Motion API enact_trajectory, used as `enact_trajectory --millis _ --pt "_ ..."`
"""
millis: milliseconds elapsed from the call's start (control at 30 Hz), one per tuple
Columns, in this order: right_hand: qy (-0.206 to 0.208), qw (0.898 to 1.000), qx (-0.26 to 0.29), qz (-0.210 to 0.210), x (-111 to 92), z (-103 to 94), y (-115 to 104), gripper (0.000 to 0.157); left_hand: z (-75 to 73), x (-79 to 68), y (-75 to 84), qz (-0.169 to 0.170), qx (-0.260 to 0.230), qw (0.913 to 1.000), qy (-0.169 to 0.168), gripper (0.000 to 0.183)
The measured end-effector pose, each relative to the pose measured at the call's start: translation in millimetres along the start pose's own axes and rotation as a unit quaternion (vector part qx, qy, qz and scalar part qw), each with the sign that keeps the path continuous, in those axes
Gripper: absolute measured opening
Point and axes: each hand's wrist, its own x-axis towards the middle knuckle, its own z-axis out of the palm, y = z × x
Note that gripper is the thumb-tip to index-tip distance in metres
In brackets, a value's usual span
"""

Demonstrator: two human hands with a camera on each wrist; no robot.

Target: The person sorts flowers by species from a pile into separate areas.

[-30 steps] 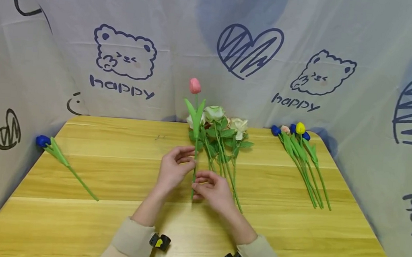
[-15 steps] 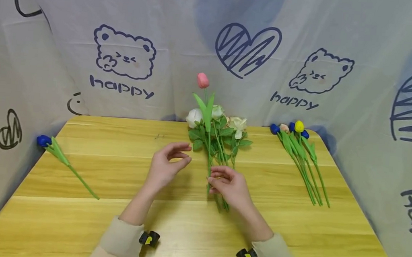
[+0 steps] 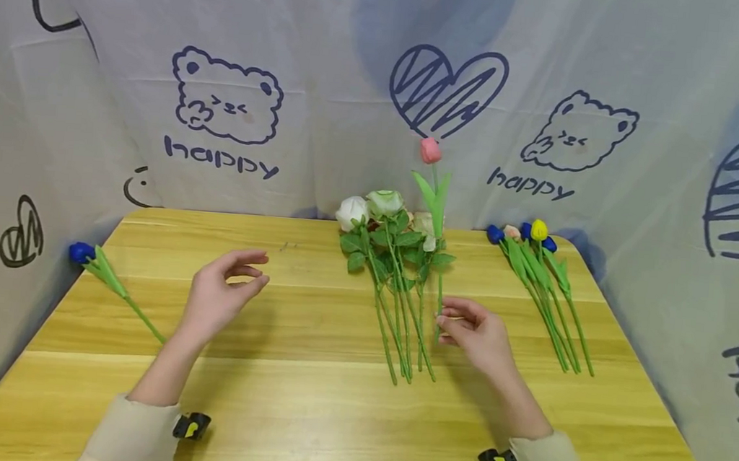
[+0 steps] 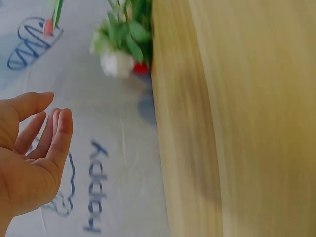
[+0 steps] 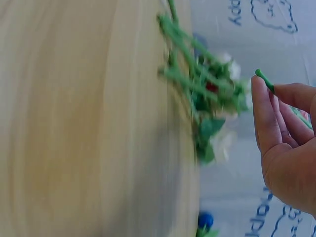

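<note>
A pink tulip [image 3: 431, 151] with green leaves stands upright in my right hand [image 3: 481, 337]. Thumb and fingers pinch its stem low down, and in the right wrist view the stem end [image 5: 264, 79] pokes out between the fingertips. My left hand [image 3: 221, 295] hovers over the left part of the table, holding nothing, its fingers loosely bent with thumb and fingertips apart. Between the hands lies a bunch of white and pale roses [image 3: 385, 203], stems pointing toward me. The tulip passes in front of the rightmost rose and partly hides it.
At the right of the wooden table [image 3: 328, 430] lies a group of tulips, with a yellow tulip [image 3: 539, 230] among blue and pale pink ones. A single blue tulip [image 3: 82, 253] lies at the left edge, its stem end behind the left forearm. A printed cloth [image 3: 325, 133] hangs behind.
The left hand has come off the pink tulip's stem and moved left. My right hand has carried the tulip to the right, across the front of the roses.
</note>
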Motion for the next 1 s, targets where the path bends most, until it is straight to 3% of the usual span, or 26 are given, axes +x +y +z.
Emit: enact_trajectory --millis 233,400,733,1000 --pt "0.028 0.999 -0.024 0.006 -3 -42.2 15 0.042 -50.0 -10.4 -20.1 -0.001 0.090 0.9954 0.032 0.037" --pt "0.049 0.998 -0.041 0.020 -6 -72.7 27 0.047 -78.6 -19.1 -36.6 -0.012 0.132 0.9905 0.036 0.039" --pt "0.059 0.993 -0.092 0.038 -16 -138.7 45 0.053 -123.6 -27.5 -77.4 -0.041 0.202 0.9785 0.013 0.046" --pt "0.038 0.982 -0.166 0.080 -21 -178.0 56 0.056 -147.9 -23.1 -102.5 -0.082 0.244 0.9654 -0.040 0.057"
